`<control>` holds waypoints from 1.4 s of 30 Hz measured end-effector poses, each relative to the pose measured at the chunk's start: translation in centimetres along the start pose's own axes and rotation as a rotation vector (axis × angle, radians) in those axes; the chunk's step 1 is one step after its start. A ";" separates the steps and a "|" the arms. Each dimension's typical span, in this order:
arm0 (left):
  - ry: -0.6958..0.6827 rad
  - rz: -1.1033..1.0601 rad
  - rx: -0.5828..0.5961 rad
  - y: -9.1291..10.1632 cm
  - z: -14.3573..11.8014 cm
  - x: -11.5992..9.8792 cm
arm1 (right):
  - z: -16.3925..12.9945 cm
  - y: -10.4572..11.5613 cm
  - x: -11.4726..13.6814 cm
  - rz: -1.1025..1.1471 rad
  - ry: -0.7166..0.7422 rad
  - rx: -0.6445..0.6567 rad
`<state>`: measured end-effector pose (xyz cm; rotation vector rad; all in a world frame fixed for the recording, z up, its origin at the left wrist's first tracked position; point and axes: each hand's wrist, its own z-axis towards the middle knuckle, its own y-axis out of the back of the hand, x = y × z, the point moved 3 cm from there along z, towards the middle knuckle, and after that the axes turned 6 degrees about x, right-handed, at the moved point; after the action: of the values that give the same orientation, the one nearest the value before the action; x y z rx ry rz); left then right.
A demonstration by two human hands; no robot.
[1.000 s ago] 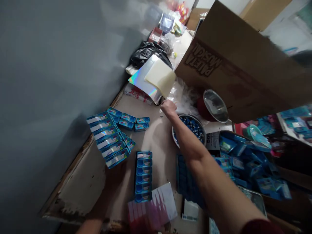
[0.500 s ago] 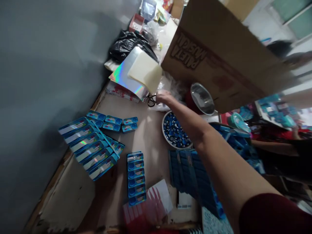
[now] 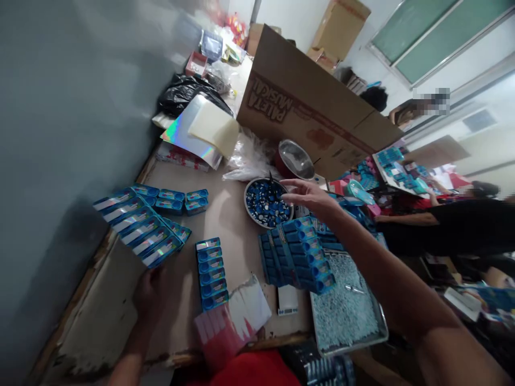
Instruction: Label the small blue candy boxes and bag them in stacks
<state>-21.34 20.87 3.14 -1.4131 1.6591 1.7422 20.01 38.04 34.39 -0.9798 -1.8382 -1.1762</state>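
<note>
My right hand [image 3: 308, 195] hovers over the right rim of a round bowl of blue caps [image 3: 263, 206]. A dark pointed tip, apparently scissors [image 3: 271, 178], sticks out past its fingers. My left hand [image 3: 149, 292] rests palm down on the wooden table [image 3: 233, 220] in shadow, holding nothing, just below a fanned row of blue blister packs [image 3: 137, 228]. A short column of blue packs [image 3: 211, 273] lies to its right. A stack of blue packs [image 3: 295, 257] sits under my right forearm.
A metal tray of pale blue pieces [image 3: 346, 316] sits at the front right. A large cardboard box [image 3: 306, 112], holographic sheet [image 3: 183, 136], black bag [image 3: 181, 91] and plastic bag [image 3: 249, 158] crowd the back. A grey wall runs along the left. A person in black [image 3: 454, 225] works at the right.
My right hand drew back from under the holographic sheet to above the bowl, bringing the scissors. My left hand came onto the table. The view swung right and up.
</note>
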 end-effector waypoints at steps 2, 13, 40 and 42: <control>0.010 -0.046 -0.102 1.6 -2.1 -2.2 | -3.0 -4.2 0.2 0.193 0.047 0.031; 0.310 -1.105 0.767 0.0 -9.4 -17.1 | -9.9 -20.5 -4.8 0.618 -0.146 0.156; 0.597 -0.992 0.492 -1.5 -9.0 -8.6 | -6.9 -26.0 -12.4 0.557 -0.102 -0.065; 0.599 -0.988 0.415 -1.5 -8.9 -8.6 | -6.7 -26.4 -12.8 0.535 -0.103 -0.057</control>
<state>-12.71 16.52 11.02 -2.1075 1.0734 0.4312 3.64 21.41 15.39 -1.4734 -1.4839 -0.8617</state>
